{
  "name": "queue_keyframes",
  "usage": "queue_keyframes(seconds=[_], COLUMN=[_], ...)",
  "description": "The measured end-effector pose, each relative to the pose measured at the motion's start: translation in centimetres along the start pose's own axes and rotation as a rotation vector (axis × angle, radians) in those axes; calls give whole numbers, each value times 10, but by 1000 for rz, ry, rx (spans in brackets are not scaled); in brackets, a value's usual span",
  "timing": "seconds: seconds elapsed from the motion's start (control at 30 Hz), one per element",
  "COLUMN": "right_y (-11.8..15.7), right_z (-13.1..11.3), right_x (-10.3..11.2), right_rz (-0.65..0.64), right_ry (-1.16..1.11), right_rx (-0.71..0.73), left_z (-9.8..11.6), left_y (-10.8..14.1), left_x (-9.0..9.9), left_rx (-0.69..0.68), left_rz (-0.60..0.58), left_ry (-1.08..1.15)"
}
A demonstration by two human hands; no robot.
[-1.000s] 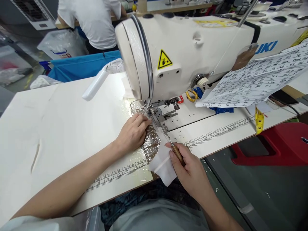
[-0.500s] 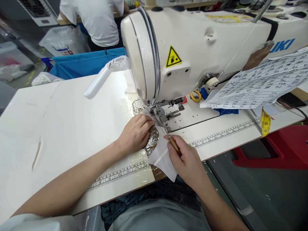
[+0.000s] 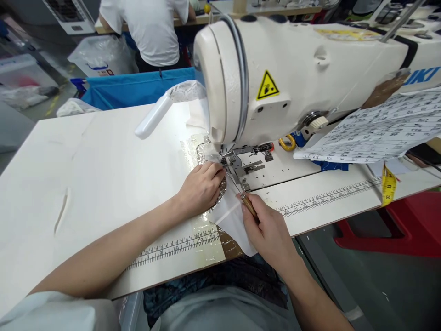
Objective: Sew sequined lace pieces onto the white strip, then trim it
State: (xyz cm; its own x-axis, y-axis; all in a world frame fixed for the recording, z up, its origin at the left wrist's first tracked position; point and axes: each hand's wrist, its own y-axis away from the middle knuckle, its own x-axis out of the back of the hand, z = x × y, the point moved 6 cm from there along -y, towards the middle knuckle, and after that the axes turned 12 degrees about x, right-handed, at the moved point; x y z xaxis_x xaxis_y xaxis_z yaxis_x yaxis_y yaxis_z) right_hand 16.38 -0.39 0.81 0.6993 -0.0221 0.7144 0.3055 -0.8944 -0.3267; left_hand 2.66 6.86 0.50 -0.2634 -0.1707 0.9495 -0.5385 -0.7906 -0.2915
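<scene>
Under the head of a white sewing machine [image 3: 296,73] lies a piece of thin white fabric [image 3: 234,216], its far end at the presser foot and needle area [image 3: 230,160]. My left hand [image 3: 202,187] is closed on the fabric's left edge, fingertips beside the foot. A thin metal tool with a wooden handle [image 3: 249,206] is in my right hand [image 3: 267,225], which is wrapped round the handle. The tool's tip points to the fabric near the foot; the exact contact is too small to tell.
Written sheets [image 3: 379,124] lean at the right, near a yellow tape measure [image 3: 388,184] and yellow-handled scissors [image 3: 287,142]. A white tube-like piece [image 3: 154,116] lies behind my left hand. A red stool [image 3: 396,225] stands right, a blue cloth bin [image 3: 138,87] behind; beyond it is a person [image 3: 148,30].
The whole view has shifted, so the machine appears further right. My left hand and the fabric have moved slightly in toward the foot. Both hands keep their hold.
</scene>
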Motion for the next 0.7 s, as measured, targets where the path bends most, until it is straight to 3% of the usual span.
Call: queue_keyframes(seconds=[0.37,0.5,0.6,0.7], right_y=[-2,0,7,13], right_z=[-37,-55,-50,-28], right_x=[4,1,4,9], right_rz=[117,79,69,108], right_ry=[-34,-10,13,76], right_rx=[234,312,276,150], left_z=[7,9,1,-15], left_y=[-14,-22,-23,-21], left_x=[-6,-8,-6,-5], left_rx=[131,153,222,295], left_rz=[-141,-148,-90,-2], left_ry=[-40,-109,-37,148])
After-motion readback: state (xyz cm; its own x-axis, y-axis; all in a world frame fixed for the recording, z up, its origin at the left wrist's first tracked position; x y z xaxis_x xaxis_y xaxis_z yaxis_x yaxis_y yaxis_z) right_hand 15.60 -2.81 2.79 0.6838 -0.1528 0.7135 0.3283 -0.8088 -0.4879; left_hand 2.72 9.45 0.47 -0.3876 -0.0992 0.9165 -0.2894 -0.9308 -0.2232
